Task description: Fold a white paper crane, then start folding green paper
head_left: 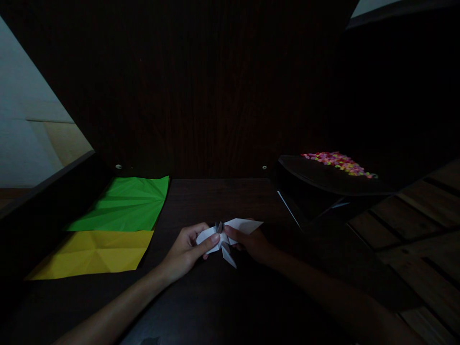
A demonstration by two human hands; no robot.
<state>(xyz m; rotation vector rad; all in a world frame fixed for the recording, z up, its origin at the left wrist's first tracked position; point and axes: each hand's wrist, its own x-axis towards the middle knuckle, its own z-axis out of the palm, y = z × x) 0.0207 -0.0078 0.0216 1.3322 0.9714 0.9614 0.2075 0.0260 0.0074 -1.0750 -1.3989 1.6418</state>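
Note:
Between my two hands is a folded white paper origami piece [235, 227], with pointed flaps sticking out to the right, upward and down toward me. My left hand [189, 247] pinches its left part, thumb on top and fingers underneath. On its right part, my right hand [249, 240] presses with the thumb near the middle, the other fingers mostly hidden behind the paper. Both hands are closed on the paper, just above the dark tabletop [201, 201]. The exact shape of the folds is hard to make out in the dim light.
To the left lie a creased green paper sheet [132, 203] and a creased yellow paper sheet [97, 254]. At the right, a dark curved shelf [323, 177] bears a pile of small colourful pieces [339, 162]. A dark wooden panel [187, 86] rises behind the tabletop.

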